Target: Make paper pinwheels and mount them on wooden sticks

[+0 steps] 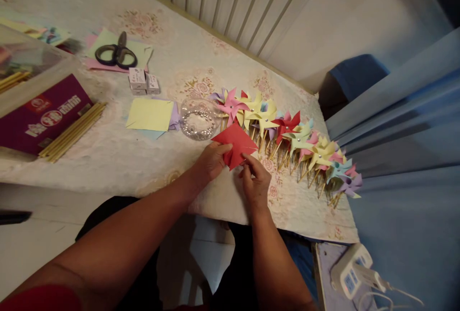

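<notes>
A red paper square (235,142), with slits cut in it, is held up over the table edge between both hands. My left hand (214,158) pinches its left side, thumb on top. At its lower right corner, my right hand (254,177) has thumb and fingers closed on the paper. Just behind the paper stands a clear round dish (200,119) with small shiny pins in it. A row of finished paper pinwheels (287,124) on thin sticks lies to the right. Left of the dish is a stack of yellow and other coloured paper squares (149,113).
Dark-handled scissors (117,54) lie on green and pink paper. Small white boxes (137,79) are stacked near them. Further left, a bundle of sticks (72,131) leans by a purple box (43,114). A power strip (350,270) sits at lower right.
</notes>
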Demonstrator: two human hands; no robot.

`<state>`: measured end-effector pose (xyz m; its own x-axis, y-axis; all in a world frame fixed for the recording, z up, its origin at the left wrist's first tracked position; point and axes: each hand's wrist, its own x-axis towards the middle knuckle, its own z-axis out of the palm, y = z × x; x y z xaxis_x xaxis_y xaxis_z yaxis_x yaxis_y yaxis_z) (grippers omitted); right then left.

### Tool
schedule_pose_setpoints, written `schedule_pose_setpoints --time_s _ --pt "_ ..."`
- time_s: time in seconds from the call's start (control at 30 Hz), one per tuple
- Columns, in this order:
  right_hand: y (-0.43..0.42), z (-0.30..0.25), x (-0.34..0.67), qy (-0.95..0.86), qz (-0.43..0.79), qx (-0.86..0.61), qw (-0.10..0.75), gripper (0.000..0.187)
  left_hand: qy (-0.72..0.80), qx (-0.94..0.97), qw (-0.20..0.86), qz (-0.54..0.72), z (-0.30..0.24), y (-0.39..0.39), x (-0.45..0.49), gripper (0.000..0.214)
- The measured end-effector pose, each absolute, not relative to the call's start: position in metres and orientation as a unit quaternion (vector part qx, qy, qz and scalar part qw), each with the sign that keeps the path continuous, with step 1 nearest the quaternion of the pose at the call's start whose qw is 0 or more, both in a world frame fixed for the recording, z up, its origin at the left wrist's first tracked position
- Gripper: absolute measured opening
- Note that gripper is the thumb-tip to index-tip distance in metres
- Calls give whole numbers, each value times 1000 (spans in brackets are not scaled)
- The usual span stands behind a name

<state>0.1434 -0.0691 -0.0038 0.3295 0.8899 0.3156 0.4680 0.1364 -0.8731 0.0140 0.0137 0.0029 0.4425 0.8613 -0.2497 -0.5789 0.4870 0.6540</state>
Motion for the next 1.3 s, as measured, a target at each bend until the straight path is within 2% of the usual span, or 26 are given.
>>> schedule_pose_setpoints --time_s 0.2,0.47,0.7,0.93,1.3 --pt "-66 -7 140 -550 207 -633 504 31 288 250 822 422 7 11 15 8" --pt "-64 -4 135 -539 205 -644 503 10 266 283 828 404 3 8 16 10" --pt "-61 4 126 -486 239 -656 525 20 249 264 829 426 -8 8 23 9" --pt "-56 7 120 -421 259 -677 545 21 260 288 817 427 -16 8 26 7" --pt "-51 10 110 -345 291 -676 583 24 268 303 821 404 -18 6 26 16"
